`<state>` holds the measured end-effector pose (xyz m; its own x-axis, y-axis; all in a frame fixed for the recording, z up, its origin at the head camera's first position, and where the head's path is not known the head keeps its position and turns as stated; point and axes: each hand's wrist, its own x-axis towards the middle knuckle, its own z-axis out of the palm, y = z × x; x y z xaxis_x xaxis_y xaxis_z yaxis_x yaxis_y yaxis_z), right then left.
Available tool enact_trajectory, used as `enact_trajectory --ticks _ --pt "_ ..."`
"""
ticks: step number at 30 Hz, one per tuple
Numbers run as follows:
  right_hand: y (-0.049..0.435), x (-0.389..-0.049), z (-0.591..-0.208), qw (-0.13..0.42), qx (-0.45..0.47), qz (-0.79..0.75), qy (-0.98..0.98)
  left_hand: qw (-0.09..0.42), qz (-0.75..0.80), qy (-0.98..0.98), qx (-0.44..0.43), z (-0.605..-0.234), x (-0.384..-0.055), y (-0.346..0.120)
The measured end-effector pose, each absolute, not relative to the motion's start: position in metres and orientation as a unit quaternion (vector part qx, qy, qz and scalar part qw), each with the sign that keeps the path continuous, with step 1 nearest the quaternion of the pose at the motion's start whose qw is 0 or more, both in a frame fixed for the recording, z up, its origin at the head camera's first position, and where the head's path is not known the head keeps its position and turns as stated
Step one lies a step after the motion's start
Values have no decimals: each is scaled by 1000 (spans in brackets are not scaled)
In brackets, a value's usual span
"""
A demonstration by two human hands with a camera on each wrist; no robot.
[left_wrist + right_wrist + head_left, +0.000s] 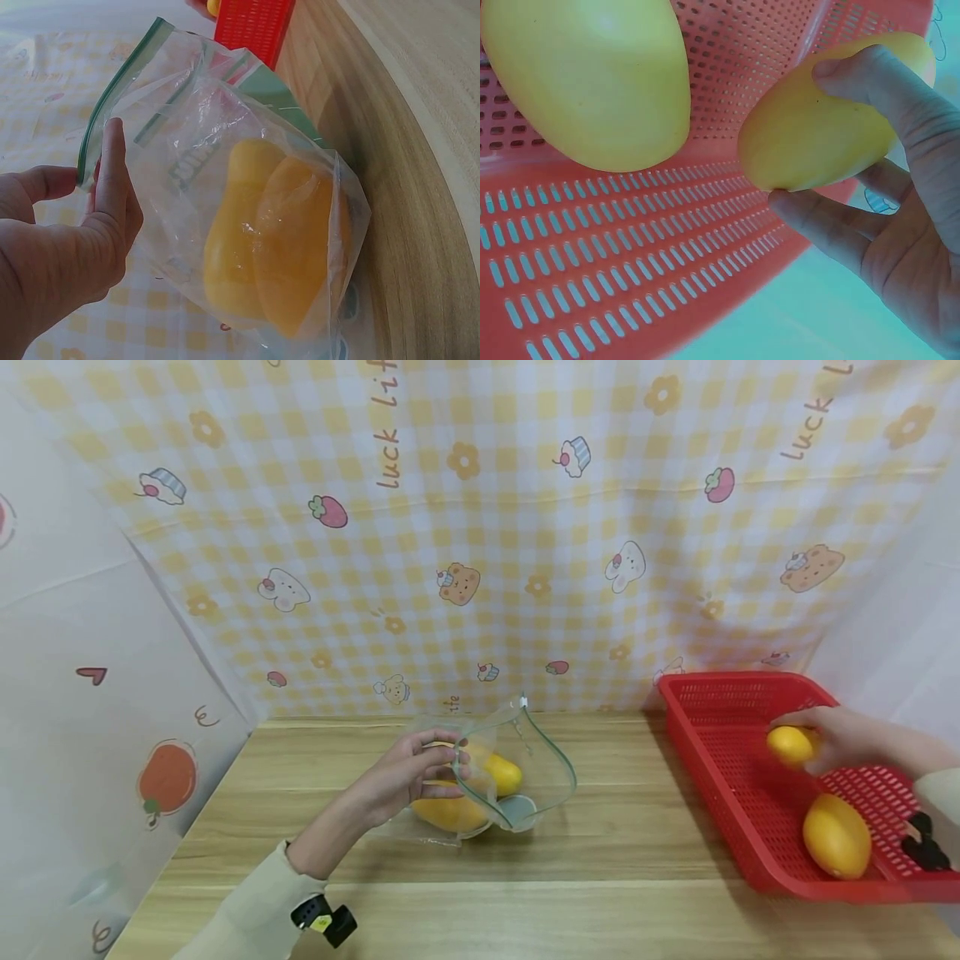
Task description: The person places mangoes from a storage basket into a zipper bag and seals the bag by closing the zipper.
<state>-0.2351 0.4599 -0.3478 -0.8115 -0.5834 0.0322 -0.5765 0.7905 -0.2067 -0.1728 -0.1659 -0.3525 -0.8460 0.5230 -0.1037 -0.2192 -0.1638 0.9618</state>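
Yellow fruit (pixel 791 745) sits in right hand (pixel 842 737), bag (pixel 180 202) in left hand (pixel 408 772).

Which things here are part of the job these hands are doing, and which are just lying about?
Part of the job:
Clear zip bag, with two yellow fruits inside
Left hand, at the bag's opening
Right hand, holding another yellow fruit
Red basket, with a loose fruit inside

Just around:
Wooden tabletop, only a support
Checked backdrop
White printed sheet
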Motion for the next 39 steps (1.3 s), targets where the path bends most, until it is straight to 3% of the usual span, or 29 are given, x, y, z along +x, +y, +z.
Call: enact_trajectory --ticks 20,28,39 --pt "459 -228 -344 19 -278 -163 946 246 751 600 124 -353 -174 -166" --pt "456 -225 -343 -11 -276 -190 942 247 750 601 122 -353 -171 -167" --pt "456 -219 -339 20 -258 -236 936 243 748 604 123 -354 -171 -168"
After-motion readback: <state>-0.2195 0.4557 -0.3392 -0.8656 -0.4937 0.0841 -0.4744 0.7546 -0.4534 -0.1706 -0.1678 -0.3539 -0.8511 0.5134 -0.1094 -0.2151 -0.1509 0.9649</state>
